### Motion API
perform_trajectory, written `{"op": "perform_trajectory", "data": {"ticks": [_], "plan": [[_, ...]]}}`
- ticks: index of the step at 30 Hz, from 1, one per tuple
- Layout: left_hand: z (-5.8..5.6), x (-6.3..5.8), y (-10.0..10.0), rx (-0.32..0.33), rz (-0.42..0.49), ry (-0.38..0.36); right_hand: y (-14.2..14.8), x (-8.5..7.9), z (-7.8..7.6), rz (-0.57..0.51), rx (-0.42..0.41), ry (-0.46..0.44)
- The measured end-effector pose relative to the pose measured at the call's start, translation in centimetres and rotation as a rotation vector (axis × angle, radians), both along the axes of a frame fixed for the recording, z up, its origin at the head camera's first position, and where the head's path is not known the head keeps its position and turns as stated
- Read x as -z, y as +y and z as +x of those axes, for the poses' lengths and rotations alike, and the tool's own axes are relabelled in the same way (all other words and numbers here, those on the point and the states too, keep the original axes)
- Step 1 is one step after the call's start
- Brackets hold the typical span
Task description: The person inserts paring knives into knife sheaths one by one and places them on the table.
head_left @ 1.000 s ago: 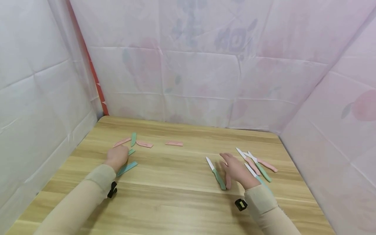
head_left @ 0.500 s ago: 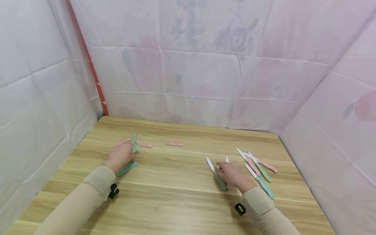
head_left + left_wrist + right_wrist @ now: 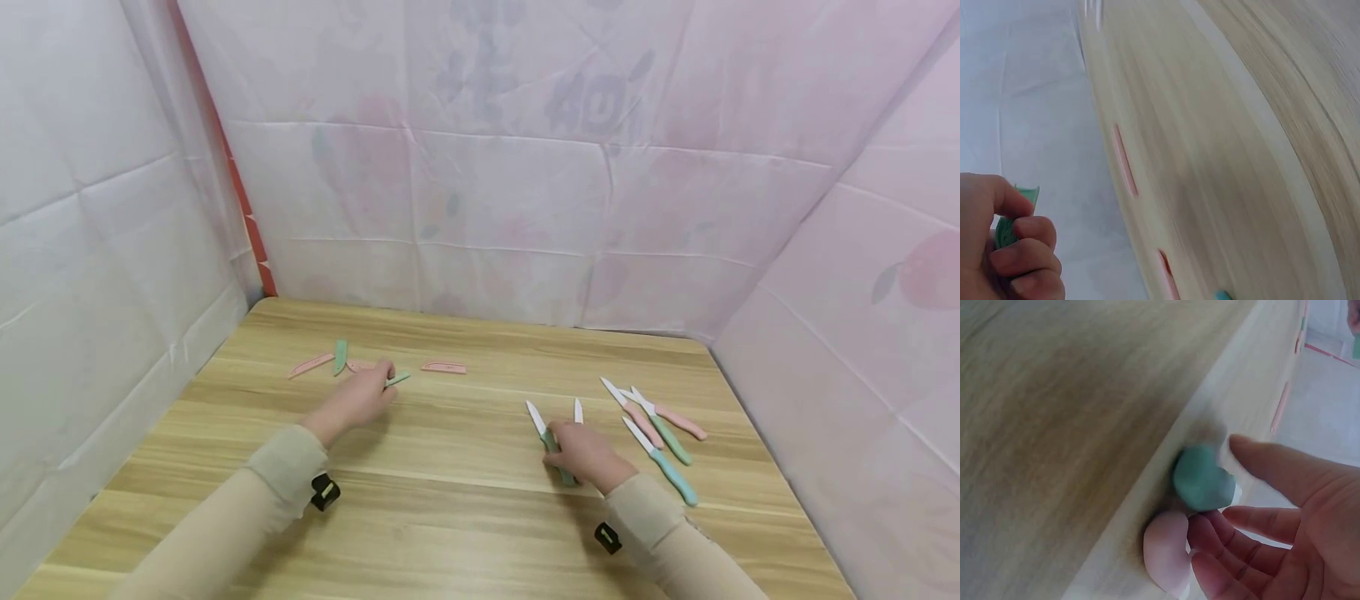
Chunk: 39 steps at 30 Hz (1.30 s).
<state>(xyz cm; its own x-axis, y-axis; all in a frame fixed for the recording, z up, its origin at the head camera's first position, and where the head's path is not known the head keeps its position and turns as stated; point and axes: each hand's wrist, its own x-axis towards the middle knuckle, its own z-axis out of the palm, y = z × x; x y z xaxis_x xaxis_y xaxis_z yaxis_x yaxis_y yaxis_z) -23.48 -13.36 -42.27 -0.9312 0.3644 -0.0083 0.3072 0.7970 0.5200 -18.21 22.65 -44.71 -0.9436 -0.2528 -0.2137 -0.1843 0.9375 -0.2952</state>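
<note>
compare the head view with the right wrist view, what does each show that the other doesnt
Only the head view shows the teal-handled knife and the right sleeve.

Only the right wrist view clearly shows the pink handle with its rounded end, plus the palm side of the right hand.

Both show the right hand at the green handle, the left hand with a green sheath, and the wooden table.
</note>
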Motion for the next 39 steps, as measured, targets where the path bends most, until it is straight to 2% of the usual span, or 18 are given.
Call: {"op": "perform_trajectory", "data": {"ticks": [5,8,12,16,18,22,26,33,39], "plan": [[0.4,-0.1,1.3,0.022,0.048,-0.011,-0.3,0.0,-0.3,0.010,-0.003,-0.025],[0.8,-0.2,1.8,0.049,0.047,-0.023,-0.5,0.0,0.0,-0.011,0.000,-0.026],[1.3,-0.2,2.4,0.088,0.042,-0.013,-0.3,-0.2,0.5,-0.148,0.048,-0.055],[1.2,-0.4,3.0,0.135,0.059,0.029,0.3,-1.2,0.2,-0.272,0.087,-0.098],[1.2,-0.6,3.1,0.166,0.074,0.062,0.7,-1.8,0.0,-0.277,0.067,-0.065],[1.1,-1.1,3.4,0.221,0.115,0.091,1.5,-3.0,-0.2,-0.220,-0.015,0.110],[1.0,-1.6,3.8,0.250,0.134,0.068,1.8,-4.0,-0.2,-0.204,-0.107,0.261],[0.8,-2.7,4.7,0.309,0.162,0.015,1.7,-5.4,-0.2,-0.306,-0.268,0.397],[0.9,-3.2,5.4,0.352,0.164,0.013,1.0,-6.1,-0.4,-0.283,-0.330,0.479]]}}
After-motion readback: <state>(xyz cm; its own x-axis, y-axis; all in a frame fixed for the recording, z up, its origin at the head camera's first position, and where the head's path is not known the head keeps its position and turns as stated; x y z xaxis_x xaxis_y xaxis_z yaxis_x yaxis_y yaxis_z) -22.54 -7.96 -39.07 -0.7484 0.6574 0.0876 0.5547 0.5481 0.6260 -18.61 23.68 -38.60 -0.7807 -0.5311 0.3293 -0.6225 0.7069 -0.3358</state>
